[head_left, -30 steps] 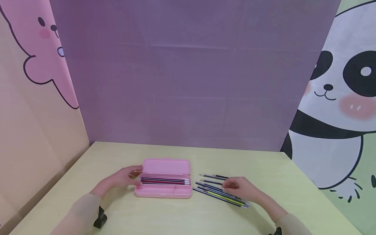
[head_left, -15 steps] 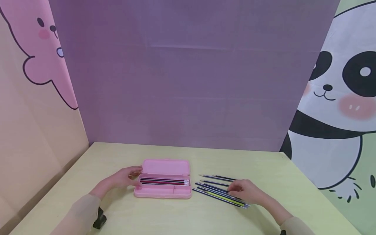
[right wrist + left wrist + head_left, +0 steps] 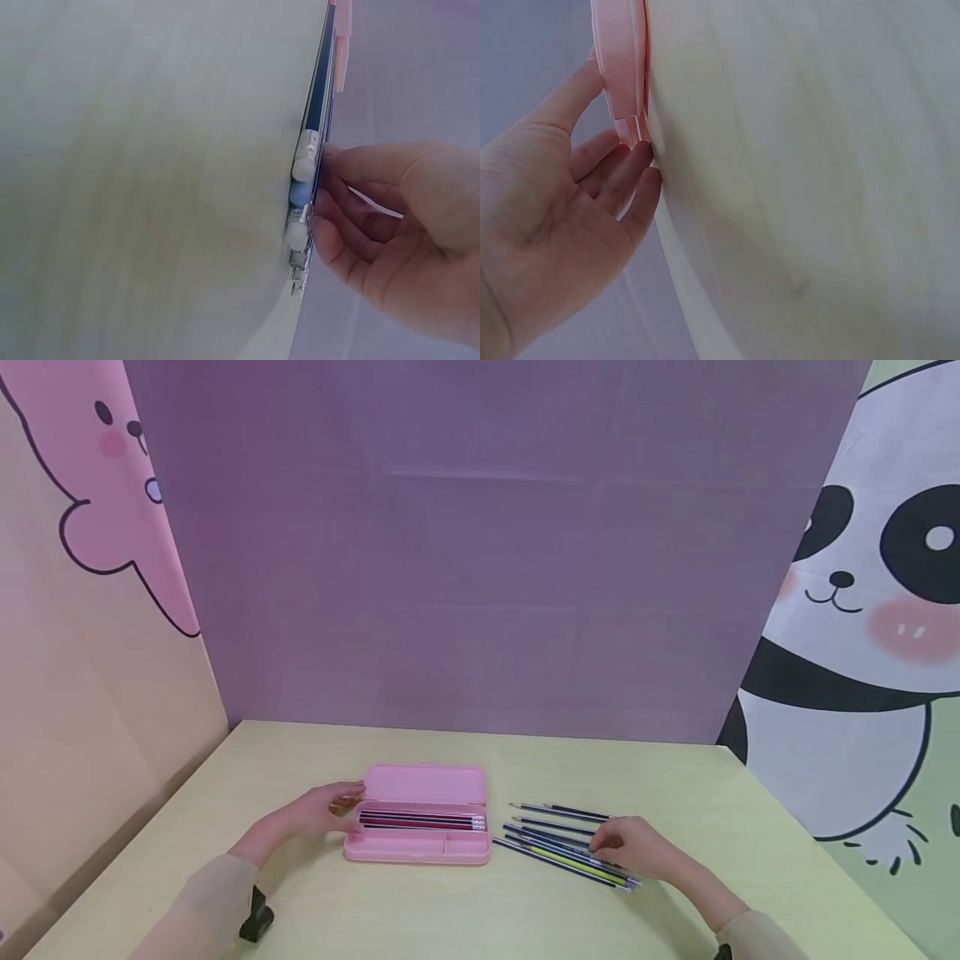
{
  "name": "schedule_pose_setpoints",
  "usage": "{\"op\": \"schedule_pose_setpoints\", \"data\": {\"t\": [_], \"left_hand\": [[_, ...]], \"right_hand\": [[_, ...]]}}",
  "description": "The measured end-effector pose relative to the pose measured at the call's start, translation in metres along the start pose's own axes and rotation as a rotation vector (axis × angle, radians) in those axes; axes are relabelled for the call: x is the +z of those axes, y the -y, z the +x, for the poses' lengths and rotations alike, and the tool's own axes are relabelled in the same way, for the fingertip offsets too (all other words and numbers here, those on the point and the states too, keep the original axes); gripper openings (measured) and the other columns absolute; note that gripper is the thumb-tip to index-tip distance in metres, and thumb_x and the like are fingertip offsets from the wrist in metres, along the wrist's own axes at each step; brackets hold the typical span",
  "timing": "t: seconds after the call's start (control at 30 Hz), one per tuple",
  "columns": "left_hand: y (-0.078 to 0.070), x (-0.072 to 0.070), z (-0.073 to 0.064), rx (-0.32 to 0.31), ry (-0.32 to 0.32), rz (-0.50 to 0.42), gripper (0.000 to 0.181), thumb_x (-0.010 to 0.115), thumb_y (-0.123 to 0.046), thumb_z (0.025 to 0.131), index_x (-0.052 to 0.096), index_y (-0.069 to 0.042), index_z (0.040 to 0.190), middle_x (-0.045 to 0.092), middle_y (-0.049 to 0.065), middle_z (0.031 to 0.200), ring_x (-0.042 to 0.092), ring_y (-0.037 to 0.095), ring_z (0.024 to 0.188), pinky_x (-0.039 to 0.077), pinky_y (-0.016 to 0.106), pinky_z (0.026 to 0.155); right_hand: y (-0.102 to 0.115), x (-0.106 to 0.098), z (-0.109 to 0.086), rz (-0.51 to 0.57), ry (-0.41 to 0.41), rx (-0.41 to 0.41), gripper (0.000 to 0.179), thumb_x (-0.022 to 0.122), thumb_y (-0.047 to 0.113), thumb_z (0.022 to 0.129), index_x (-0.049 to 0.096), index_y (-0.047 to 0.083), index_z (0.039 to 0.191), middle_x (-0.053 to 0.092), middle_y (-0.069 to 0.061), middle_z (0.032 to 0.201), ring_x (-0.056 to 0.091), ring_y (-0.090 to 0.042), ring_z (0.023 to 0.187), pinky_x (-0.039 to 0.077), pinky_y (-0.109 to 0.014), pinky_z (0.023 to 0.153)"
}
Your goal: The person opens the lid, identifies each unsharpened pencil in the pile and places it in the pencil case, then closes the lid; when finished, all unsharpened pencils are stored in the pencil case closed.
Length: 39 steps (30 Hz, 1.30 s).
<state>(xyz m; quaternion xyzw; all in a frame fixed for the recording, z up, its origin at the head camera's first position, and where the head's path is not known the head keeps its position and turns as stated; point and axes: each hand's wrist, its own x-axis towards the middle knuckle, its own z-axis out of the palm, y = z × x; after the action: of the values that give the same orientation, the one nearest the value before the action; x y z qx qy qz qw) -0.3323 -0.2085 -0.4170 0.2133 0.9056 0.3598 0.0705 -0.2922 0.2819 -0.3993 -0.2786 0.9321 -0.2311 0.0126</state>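
Curling over pencils on the table, right hand hides any grip; relaxed left hand touches case.

I face a creased purple sheet rising behind my pale, wood-grained worktop. A peach wall on my left carries a pink cartoon figure; a pale green wall on my right, a large panda. The brownish strip low left may be skirting or shadow.
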Motion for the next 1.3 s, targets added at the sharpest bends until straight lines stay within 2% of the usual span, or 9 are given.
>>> {"op": "schedule_pose_setpoints", "data": {"t": [0.2, 0.5, 0.77, 0.9, 1.17, 1.3], "left_hand": [[-0.0016, 0.0001, 0.0002, -0.028, -0.003, -0.015, 0.075, 0.074, -0.025, 0.080, 0.039, 0.001, 0.140, 0.044, 0.022, 0.140, 0.046, 0.040, 0.125, 0.040, 0.051, 0.104], [-0.0013, 0.0005, 0.0006, -0.033, -0.003, -0.008, 0.075, 0.074, -0.025, 0.080, 0.039, 0.000, 0.140, 0.045, 0.022, 0.140, 0.047, 0.040, 0.125, 0.040, 0.050, 0.104], [0.0007, 0.0002, 0.0016, -0.023, -0.003, -0.010, 0.076, 0.075, -0.027, 0.079, 0.039, 0.001, 0.140, 0.044, 0.022, 0.141, 0.046, 0.040, 0.125, 0.040, 0.050, 0.104], [0.0011, 0.0006, 0.0017, -0.022, -0.001, -0.011, 0.077, 0.075, -0.027, 0.079, 0.039, 0.001, 0.140, 0.044, 0.022, 0.140, 0.046, 0.040, 0.125, 0.040, 0.050, 0.104], [-0.0025, 0.0005, 0.0002, -0.038, -0.001, -0.007, 0.076, 0.075, -0.026, 0.080, 0.039, 0.001, 0.141, 0.043, 0.022, 0.141, 0.046, 0.040, 0.126, 0.039, 0.051, 0.105], [-0.0022, 0.0004, -0.0001, -0.018, 0.001, 0.002, 0.076, 0.074, -0.027, 0.080, 0.038, 0.002, 0.140, 0.044, 0.023, 0.141, 0.046, 0.040, 0.125, 0.040, 0.050, 0.104]], "right_hand": [[0.0005, -0.0014, -0.0011, -0.014, -0.005, 0.010, 0.004, 0.069, 0.007, 0.082, 0.071, 0.005, 0.084, 0.066, 0.000, 0.081, 0.056, -0.003, 0.071, 0.051, -0.020, 0.062], [0.0009, -0.0013, -0.0018, -0.006, -0.021, 0.050, 0.005, 0.071, 0.012, 0.080, 0.071, 0.007, 0.082, 0.064, 0.004, 0.078, 0.053, 0.002, 0.068, 0.048, -0.019, 0.059], [0.0025, -0.0012, -0.0011, 0.014, -0.026, 0.044, 0.006, 0.071, 0.011, 0.081, 0.066, 0.007, 0.080, 0.064, 0.005, 0.074, 0.052, 0.002, 0.065, 0.048, -0.019, 0.059], [0.0027, -0.0024, -0.0007, 0.036, -0.041, 0.051, 0.005, 0.068, 0.012, 0.083, 0.065, 0.009, 0.082, 0.065, 0.005, 0.077, 0.054, 0.002, 0.068, 0.049, -0.019, 0.062], [0.0035, -0.0049, -0.0009, 0.028, -0.065, 0.028, 0.011, 0.066, 0.015, 0.086, 0.067, 0.007, 0.092, 0.066, 0.001, 0.085, 0.055, -0.003, 0.071, 0.049, -0.020, 0.060], [0.0055, -0.0055, -0.0012, 0.010, -0.078, 0.014, 0.013, 0.065, 0.013, 0.087, 0.068, 0.005, 0.096, 0.064, 0.001, 0.086, 0.056, -0.005, 0.073, 0.049, -0.021, 0.061]]}}
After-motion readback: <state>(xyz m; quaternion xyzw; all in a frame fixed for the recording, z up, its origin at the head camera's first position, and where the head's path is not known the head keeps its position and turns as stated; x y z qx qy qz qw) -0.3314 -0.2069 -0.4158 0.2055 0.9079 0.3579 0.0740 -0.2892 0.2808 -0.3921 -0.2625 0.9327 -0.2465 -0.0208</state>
